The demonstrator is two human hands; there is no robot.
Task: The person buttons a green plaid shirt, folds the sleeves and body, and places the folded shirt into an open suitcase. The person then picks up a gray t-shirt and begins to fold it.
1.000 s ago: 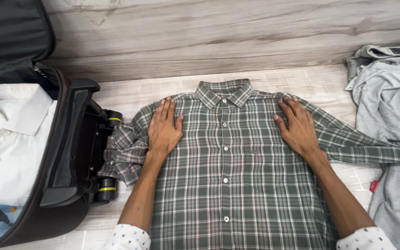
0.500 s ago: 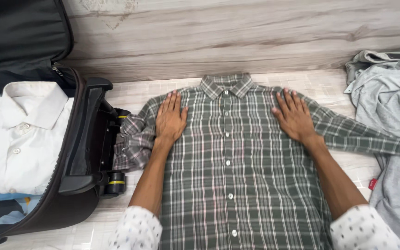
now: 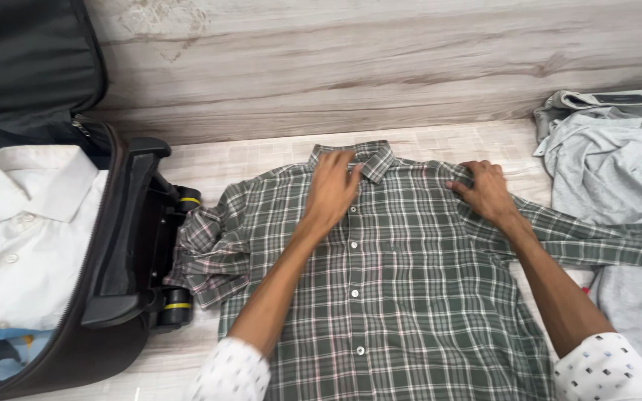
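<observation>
A green plaid button-up shirt lies face up and buttoned on the pale floor, collar towards the wall. My left hand rests on the left side of its collar, fingers touching the cloth. My right hand sits on the shirt's right shoulder with the fingers curled and pinching the fabric there. The shirt's left sleeve is bunched against the suitcase wheels; its right sleeve stretches out to the right edge of view.
An open dark suitcase stands at the left with a folded white shirt inside. Grey garments lie heaped at the right. A wood-look wall runs along the back.
My left hand slid from the shirt's left chest up to the collar. My right hand moved slightly up on the shoulder and curled from flat into a pinch.
</observation>
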